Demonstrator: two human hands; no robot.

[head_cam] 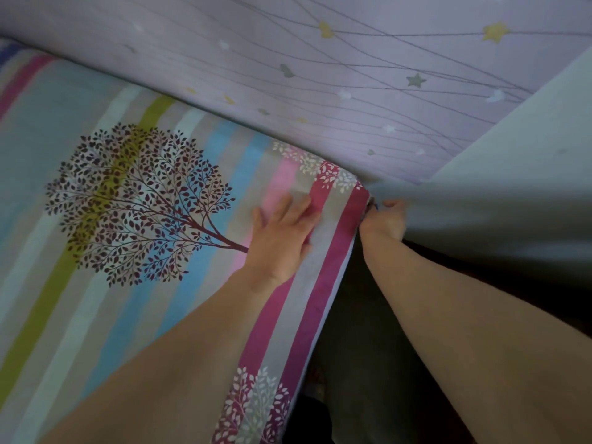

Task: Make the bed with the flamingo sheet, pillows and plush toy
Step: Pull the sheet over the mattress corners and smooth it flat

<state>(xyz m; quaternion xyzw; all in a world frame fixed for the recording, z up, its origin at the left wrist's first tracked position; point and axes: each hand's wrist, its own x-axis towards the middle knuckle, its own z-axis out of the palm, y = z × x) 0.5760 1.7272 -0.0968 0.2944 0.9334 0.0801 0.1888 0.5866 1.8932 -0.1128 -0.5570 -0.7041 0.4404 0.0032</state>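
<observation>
1. While the left hand lies flat and open on the striped sheet, its fingers spread over the pink and grey stripes near the mattress corner.
2. Right hand is closed at that corner, just beside the sheet edge; whether it pinches the sheet or the pale grey fabric cannot be told.
3. Sheet shows coloured stripes and a dark tree print; no flamingo pattern can be made out.
4. Lilac wall with stars runs along the far side of the mattress.
5. Pale grey fabric hangs to the right, touching the right hand.
</observation>
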